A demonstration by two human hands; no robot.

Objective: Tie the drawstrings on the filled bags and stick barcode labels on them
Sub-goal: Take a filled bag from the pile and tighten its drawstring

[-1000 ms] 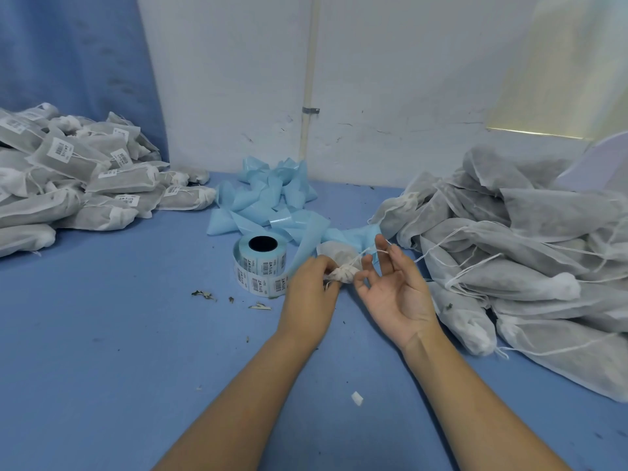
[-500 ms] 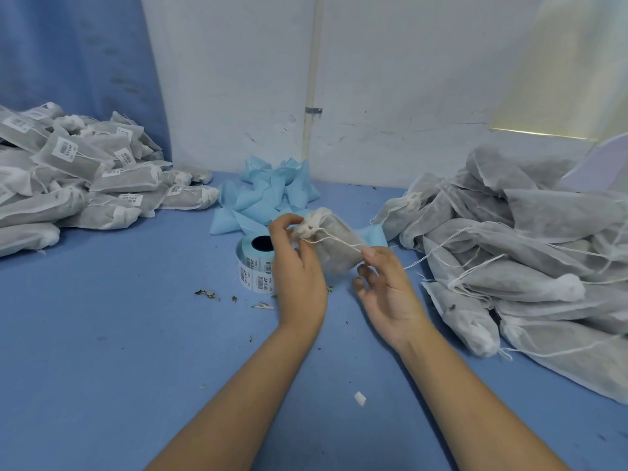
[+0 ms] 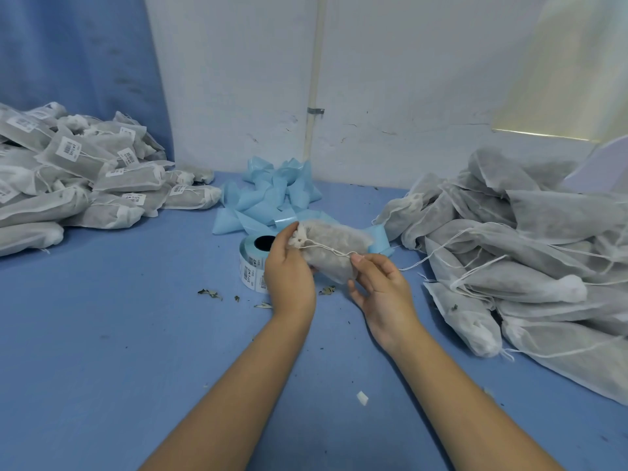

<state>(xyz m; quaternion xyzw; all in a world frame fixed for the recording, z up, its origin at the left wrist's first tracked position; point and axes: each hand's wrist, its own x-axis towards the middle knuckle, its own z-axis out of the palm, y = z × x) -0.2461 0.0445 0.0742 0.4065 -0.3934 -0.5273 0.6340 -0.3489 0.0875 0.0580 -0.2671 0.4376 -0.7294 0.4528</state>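
A small filled grey fabric bag [image 3: 334,248] is held above the blue table, its gathered neck pointing left. My left hand [image 3: 289,273] grips the bag at that neck. My right hand [image 3: 380,287] pinches the white drawstring [image 3: 331,250], which lies across the bag, and its fingers curl under the bag's right end. A roll of barcode labels [image 3: 253,263] stands on the table just behind my left hand, partly hidden by it.
A pile of untied filled bags [image 3: 516,260] with loose strings lies at the right. A pile of labelled bags [image 3: 85,185] is at the left. Blue label backing strips [image 3: 272,198] are heaped by the wall. Dried leaf bits [image 3: 210,294] dot the blue table [image 3: 119,351].
The bag has been lifted from the table and turned so it lies sideways between my hands. My right hand has closed in and now pinches the drawstring over the bag.
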